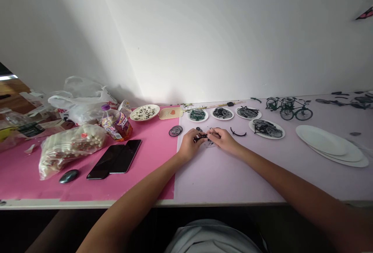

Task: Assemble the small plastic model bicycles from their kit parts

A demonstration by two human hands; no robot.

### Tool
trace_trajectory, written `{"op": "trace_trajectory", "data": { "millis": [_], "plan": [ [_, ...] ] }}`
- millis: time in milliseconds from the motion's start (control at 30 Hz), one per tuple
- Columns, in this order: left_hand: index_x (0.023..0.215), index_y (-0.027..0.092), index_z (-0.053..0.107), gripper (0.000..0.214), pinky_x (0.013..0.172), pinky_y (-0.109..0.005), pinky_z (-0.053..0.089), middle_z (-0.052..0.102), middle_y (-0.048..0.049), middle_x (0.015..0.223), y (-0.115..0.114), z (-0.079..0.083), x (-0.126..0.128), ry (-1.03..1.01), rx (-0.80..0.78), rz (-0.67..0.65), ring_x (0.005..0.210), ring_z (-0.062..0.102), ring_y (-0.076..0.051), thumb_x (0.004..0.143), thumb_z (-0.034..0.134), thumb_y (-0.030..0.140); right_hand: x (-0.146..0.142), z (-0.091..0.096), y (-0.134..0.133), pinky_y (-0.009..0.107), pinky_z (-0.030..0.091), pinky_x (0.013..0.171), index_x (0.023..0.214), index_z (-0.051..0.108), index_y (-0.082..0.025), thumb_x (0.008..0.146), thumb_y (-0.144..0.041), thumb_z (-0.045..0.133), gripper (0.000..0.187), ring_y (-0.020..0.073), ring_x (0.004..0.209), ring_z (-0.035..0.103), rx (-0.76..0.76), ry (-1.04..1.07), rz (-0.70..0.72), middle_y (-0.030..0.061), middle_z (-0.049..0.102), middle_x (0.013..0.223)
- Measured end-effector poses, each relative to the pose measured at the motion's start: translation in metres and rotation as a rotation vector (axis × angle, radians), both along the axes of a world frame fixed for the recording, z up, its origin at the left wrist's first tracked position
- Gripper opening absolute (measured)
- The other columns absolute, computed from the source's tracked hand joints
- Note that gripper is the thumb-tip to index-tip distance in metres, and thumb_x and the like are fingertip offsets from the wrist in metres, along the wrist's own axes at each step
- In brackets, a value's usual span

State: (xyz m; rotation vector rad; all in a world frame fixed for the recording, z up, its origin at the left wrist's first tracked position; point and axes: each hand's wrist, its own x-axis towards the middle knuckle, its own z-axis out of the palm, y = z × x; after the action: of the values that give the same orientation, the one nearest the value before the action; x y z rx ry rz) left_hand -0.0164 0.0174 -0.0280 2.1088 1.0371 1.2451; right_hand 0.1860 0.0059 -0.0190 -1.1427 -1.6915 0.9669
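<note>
My left hand (190, 142) is closed around a small dark plastic piece (199, 138) above the lilac part of the table. Close beside it, my right hand (223, 139) pinches at thin dark parts between the two hands; their exact shape is too small to make out. To the left lie small black spoked wheels (175, 130). A curved black strip (238, 132) rests just right of my right hand. Behind the hands stand white plates with green parts (197, 115), black parts (222, 113) and more dark pieces (247, 112). Another plate of grey and black wheels (267, 129) is nearer.
Assembled miniature bicycles (295, 109) stand at the back right, before stacked white plates (332, 144). On the pink side are two phones (115, 160), a mouse (69, 176), a packed plastic bag (72, 144), a drink bottle (116, 123) and a plate of pale pieces (145, 112).
</note>
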Motion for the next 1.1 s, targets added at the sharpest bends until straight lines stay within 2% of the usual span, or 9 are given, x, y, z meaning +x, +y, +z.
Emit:
{"op": "trace_trajectory", "data": {
  "millis": [100, 200, 400, 567, 667, 733, 833, 933, 1100],
  "plan": [
    [0.101, 0.018, 0.075, 0.017, 0.069, -0.027, 0.053, 0.07, -0.0068, 0.096, 0.001, -0.002, -0.001, 0.039, 0.042, -0.007, 0.078, 0.065, -0.016, 0.091, 0.076, 0.032, 0.001, -0.002, 0.001, 0.027, 0.039, 0.053, 0.099, 0.072, -0.018, 0.086, -0.047, 0.066, 0.032, 0.013, 0.055, 0.047, 0.0, -0.013, 0.01, 0.0001, 0.064, 0.075],
    [0.105, 0.018, 0.076, 0.016, 0.074, -0.028, 0.054, 0.069, -0.0073, 0.098, 0.003, -0.004, -0.003, 0.096, 0.114, -0.023, 0.08, 0.065, -0.016, 0.093, 0.074, 0.029, 0.002, -0.003, 0.002, 0.028, 0.04, 0.056, 0.098, 0.071, -0.017, 0.088, -0.047, 0.065, 0.032, 0.0139, 0.058, 0.049, -0.004, -0.032, 0.011, -0.0011, 0.06, 0.07],
    [0.108, 0.02, 0.075, 0.019, 0.073, -0.027, 0.054, 0.068, -0.0071, 0.098, 0.003, -0.004, -0.004, 0.12, 0.172, -0.021, 0.079, 0.065, -0.016, 0.096, 0.071, 0.034, 0.001, 0.0, 0.001, 0.027, 0.041, 0.062, 0.096, 0.068, -0.018, 0.09, -0.048, 0.063, 0.03, 0.0155, 0.069, 0.052, 0.053, -0.036, 0.02, -0.0009, 0.058, 0.077],
    [0.108, 0.019, 0.074, 0.02, 0.07, -0.026, 0.055, 0.068, -0.0065, 0.101, 0.003, 0.003, -0.005, 0.11, 0.172, -0.011, 0.072, 0.063, -0.013, 0.096, 0.071, 0.035, 0.003, -0.002, -0.001, 0.026, 0.038, 0.058, 0.109, 0.055, -0.026, 0.101, -0.051, 0.045, 0.029, 0.015, 0.06, 0.046, 0.091, 0.015, -0.086, -0.0049, 0.051, 0.072],
    [0.107, 0.019, 0.073, 0.02, 0.069, -0.026, 0.056, 0.068, -0.0069, 0.101, 0.003, 0.006, -0.006, 0.109, 0.155, -0.012, 0.075, 0.064, -0.014, 0.095, 0.071, 0.035, 0.006, -0.002, -0.001, 0.027, 0.037, 0.056, 0.099, 0.05, -0.026, 0.104, -0.047, 0.04, 0.024, 0.0156, 0.057, 0.043, 0.209, -0.061, -0.136, -0.0051, 0.048, 0.067],
    [0.105, 0.018, 0.073, 0.02, 0.07, -0.027, 0.056, 0.067, -0.007, 0.099, 0.003, 0.007, -0.007, 0.11, 0.147, -0.012, 0.077, 0.065, -0.015, 0.095, 0.071, 0.036, 0.007, 0.002, -0.002, 0.029, 0.039, 0.057, 0.094, 0.052, -0.025, 0.104, -0.045, 0.045, 0.024, 0.0164, 0.061, 0.048, 0.294, -0.149, -0.134, -0.0022, 0.055, 0.072],
    [0.103, 0.018, 0.072, 0.022, 0.07, -0.028, 0.056, 0.067, -0.0071, 0.099, 0.003, 0.008, -0.008, 0.112, 0.133, -0.014, 0.076, 0.064, -0.015, 0.095, 0.071, 0.039, 0.007, 0.008, -0.001, 0.032, 0.048, 0.068, 0.096, 0.062, -0.024, 0.103, -0.043, 0.053, 0.022, 0.0202, 0.079, 0.06, 0.424, -0.194, -0.097, 0.0037, 0.065, 0.089],
    [0.106, 0.019, 0.071, 0.023, 0.071, -0.028, 0.057, 0.067, -0.008, 0.103, 0.004, 0.007, -0.009, 0.114, 0.111, -0.02, 0.079, 0.065, -0.016, 0.098, 0.067, 0.041, 0.007, 0.009, 0.003, 0.035, 0.052, 0.076, 0.099, 0.069, -0.026, 0.102, -0.041, 0.055, 0.021, 0.0232, 0.091, 0.063, 0.502, -0.2, -0.079, 0.0063, 0.064, 0.098],
    [0.107, 0.019, 0.071, 0.021, 0.08, -0.031, 0.058, 0.067, -0.0089, 0.105, 0.007, 0.005, -0.01, 0.113, 0.127, -0.026, 0.094, 0.068, -0.02, 0.101, 0.062, 0.037, 0.009, 0.003, 0.01, 0.039, 0.055, 0.081, 0.103, 0.071, -0.025, 0.106, -0.031, 0.045, 0.026, 0.0227, 0.093, 0.063, 0.562, -0.145, -0.112, 0.0076, 0.06, 0.102]
  ]
}}
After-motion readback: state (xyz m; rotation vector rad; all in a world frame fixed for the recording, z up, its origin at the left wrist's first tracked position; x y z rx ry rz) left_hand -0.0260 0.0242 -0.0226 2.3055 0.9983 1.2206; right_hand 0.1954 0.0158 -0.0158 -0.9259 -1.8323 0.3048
